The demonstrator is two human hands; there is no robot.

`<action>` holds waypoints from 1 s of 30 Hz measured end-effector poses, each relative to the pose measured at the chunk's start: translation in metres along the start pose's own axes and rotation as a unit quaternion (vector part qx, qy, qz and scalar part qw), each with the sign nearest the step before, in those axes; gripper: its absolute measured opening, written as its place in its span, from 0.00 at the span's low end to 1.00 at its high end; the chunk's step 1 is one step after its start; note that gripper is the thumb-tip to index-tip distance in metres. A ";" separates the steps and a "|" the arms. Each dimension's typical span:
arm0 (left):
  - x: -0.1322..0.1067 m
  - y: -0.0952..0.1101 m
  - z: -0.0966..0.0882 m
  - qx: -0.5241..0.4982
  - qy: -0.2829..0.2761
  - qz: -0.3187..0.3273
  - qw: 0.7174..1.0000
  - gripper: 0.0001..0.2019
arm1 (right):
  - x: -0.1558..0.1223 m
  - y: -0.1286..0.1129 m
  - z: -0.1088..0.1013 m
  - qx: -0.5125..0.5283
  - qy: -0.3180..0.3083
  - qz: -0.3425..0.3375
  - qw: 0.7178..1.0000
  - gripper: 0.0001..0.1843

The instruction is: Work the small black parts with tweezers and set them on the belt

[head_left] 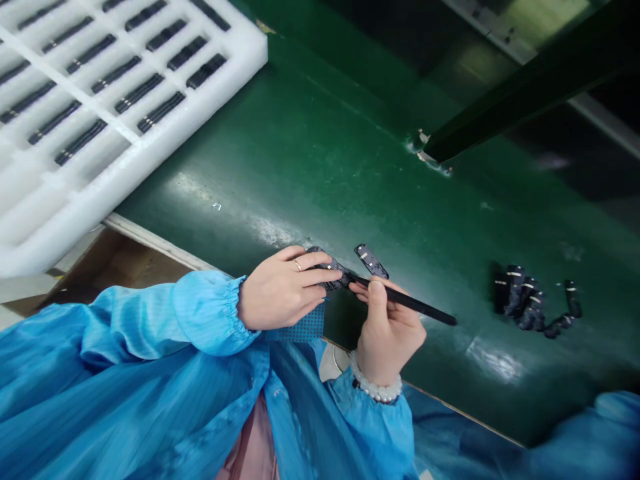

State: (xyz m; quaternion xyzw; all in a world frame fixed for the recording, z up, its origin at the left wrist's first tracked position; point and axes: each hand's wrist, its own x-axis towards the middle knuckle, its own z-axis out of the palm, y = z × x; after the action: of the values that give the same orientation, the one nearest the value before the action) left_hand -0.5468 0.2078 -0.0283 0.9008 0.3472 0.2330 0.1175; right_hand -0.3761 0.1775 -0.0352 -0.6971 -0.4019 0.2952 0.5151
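Observation:
My left hand point(283, 290) is closed on a small black flat part point(327, 270) at the near edge of the green surface point(340, 160), with a ring on one finger. Under that hand lies a blue dotted sheet point(303, 328). My right hand point(387, 327) pinches a thin black stick-like tool point(415, 305), whose tip meets the held part. A second small black part point(371, 260) lies on the green surface just beyond the hands. Both arms wear blue sleeves, and a white bead bracelet circles the right wrist.
A white foam tray point(150, 150) with rows of slots holding several black parts fills the upper left. A pile of several small black parts point(533, 305) lies on the green surface to the right. A dark bar point(525, 93) crosses the upper right. Another blue sleeve point(590, 433) shows at the lower right.

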 end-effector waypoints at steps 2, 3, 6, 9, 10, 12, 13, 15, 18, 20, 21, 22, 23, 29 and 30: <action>0.000 0.000 0.000 -0.002 0.001 -0.003 1.000 0.12 | 0.000 0.000 0.000 -0.007 -0.003 0.003 1.000 0.10; 0.000 0.000 0.000 -0.002 0.001 -0.004 1.000 0.11 | 0.000 0.001 0.000 -0.011 -0.004 0.003 1.000 0.10; 0.001 0.000 -0.001 0.000 0.002 -0.004 1.000 0.10 | 0.000 0.001 -0.001 -0.020 -0.007 0.001 1.000 0.11; 0.001 0.001 -0.001 0.003 0.005 -0.001 1.000 0.11 | 0.000 0.001 0.000 -0.025 -0.007 0.001 1.000 0.12; 0.001 0.001 -0.001 0.004 0.005 -0.001 1.000 0.11 | 0.000 0.001 0.000 -0.024 -0.008 0.000 1.000 0.12; 0.001 0.001 -0.001 0.003 0.003 -0.002 1.000 0.11 | -0.001 0.001 0.000 -0.023 -0.008 -0.006 1.000 0.11; 0.001 0.001 -0.001 0.002 0.003 -0.003 1.000 0.11 | -0.001 0.001 0.000 -0.022 -0.008 -0.010 1.000 0.11; 0.001 0.001 -0.001 0.001 0.006 -0.002 1.000 0.11 | -0.002 0.000 0.000 -0.024 -0.007 -0.016 1.000 0.10; 0.001 0.001 -0.001 0.002 0.009 -0.001 1.000 0.11 | -0.002 0.000 0.000 -0.027 -0.010 -0.020 0.999 0.10; 0.001 0.000 -0.001 0.003 0.005 -0.002 1.000 0.10 | -0.002 0.001 0.000 -0.032 -0.013 -0.024 0.999 0.10; 0.001 0.000 -0.001 0.003 0.003 -0.003 1.000 0.10 | -0.002 0.001 -0.001 -0.036 -0.014 -0.026 0.999 0.10; 0.001 0.000 -0.001 0.004 0.000 -0.004 1.000 0.10 | -0.002 0.001 -0.001 -0.042 -0.015 -0.030 0.999 0.10; 0.001 0.000 0.000 0.004 -0.002 -0.004 1.000 0.10 | -0.003 0.002 -0.001 -0.048 -0.016 -0.036 0.998 0.09; 0.000 0.000 -0.001 0.000 -0.009 -0.003 1.000 0.11 | -0.006 0.001 -0.003 -0.127 -0.008 -0.163 0.978 0.05; 0.000 0.000 -0.001 0.000 -0.009 -0.002 1.000 0.11 | -0.006 0.001 -0.003 -0.142 -0.009 -0.202 0.969 0.05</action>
State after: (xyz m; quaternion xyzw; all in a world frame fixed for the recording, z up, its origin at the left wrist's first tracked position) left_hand -0.5468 0.2079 -0.0276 0.9023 0.3475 0.2244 0.1212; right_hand -0.3763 0.1705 -0.0352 -0.6649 -0.5769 0.1315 0.4558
